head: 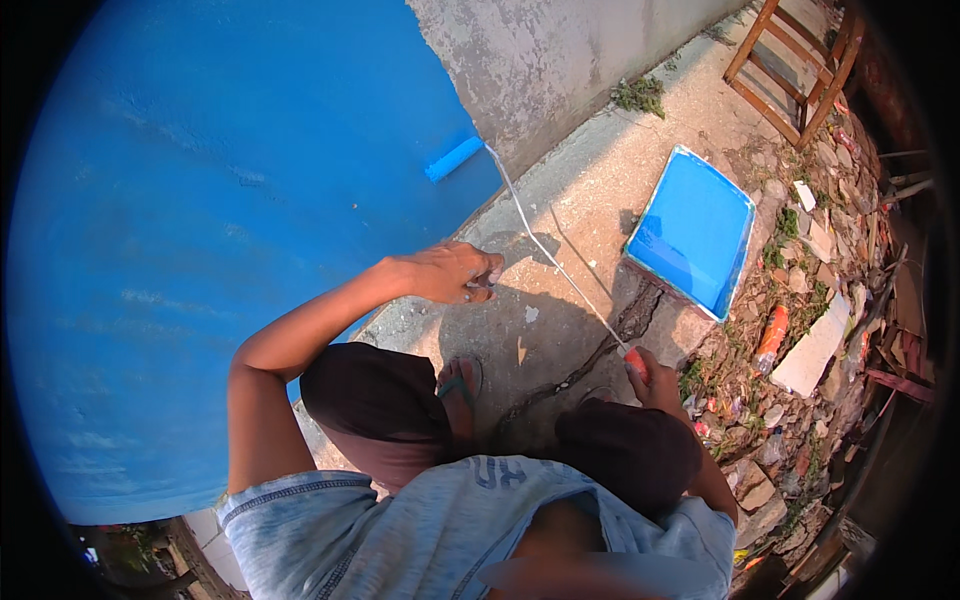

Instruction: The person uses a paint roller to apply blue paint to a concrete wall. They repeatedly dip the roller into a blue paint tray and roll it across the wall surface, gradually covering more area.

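My right hand (660, 386) is closed around the red handle (637, 364) of a paint roller. The thin white rod (544, 247) of the roller slants up and left over the ground. At its far end the blue roller sleeve (454, 159) lies against the low part of a blue painted wall (225, 225), close to the edge of the bare grey part (540, 60). My left hand (454, 274) hangs in front of the wall, fingers loosely bent, with nothing seen in it. To the right, a tray-like container (690, 232) holds blue paint.
A wooden frame (765, 112), perhaps a chair, stands at the upper right. A crack (592, 367) runs through the concrete ground (517, 322) by my feet. Rubble and litter (795, 277) line the right side, with an orange wrapper (772, 337) and a pale slab (814, 349).
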`<state>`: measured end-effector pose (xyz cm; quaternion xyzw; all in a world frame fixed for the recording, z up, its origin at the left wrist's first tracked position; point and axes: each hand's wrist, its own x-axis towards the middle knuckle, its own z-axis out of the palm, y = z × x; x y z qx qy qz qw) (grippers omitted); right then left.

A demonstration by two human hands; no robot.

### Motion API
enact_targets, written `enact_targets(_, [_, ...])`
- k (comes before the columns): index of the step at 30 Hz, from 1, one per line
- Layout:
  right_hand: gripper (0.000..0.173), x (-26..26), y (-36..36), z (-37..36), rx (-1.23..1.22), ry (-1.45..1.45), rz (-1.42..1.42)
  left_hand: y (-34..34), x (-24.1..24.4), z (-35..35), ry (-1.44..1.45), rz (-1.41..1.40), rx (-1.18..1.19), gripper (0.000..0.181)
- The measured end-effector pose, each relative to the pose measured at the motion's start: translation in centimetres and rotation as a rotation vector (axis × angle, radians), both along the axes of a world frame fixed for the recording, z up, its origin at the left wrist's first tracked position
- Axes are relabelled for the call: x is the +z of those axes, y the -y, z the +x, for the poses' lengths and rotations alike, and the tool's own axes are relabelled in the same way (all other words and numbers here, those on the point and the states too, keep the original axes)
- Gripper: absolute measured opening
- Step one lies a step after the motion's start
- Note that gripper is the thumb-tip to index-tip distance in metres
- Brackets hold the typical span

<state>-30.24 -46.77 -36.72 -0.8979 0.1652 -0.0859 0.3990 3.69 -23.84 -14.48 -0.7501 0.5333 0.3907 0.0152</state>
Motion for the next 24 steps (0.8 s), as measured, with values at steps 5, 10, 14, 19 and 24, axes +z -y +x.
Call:
enact_targets(5, [0.040, 0.5, 1.9, -3.9, -0.012, -0.138, 0.060, 2.8, -9.9, 1.6, 0.020, -0.034, 0.092, 0.035])
enact_targets(10, [0.036, 0.7, 4.9, -4.5, 0.005, -0.109, 0.004, 5.0, -20.3, 0.9, -0.074, -0.375, 0.326, 0.054])
enact_targets(14, [0.036, 2.2, 6.8, -2.9, -0.018, -0.217, 0.009, 8.9, -24.2, -0.8, -0.139, -0.499, 0.447, 0.072])
enact_targets(19, [0.037, 3.3, 8.5, 0.7, -0.023, -0.344, 0.039, 11.3, -28.1, -1.1, -0.001, -0.615, 0.543, 0.067])
enact_targets(24, [0.038, 2.5, 9.7, 2.1, -0.024, -0.344, 0.014, 13.3, -29.3, -0.3, 0.073, -0.722, 0.526, 0.065])
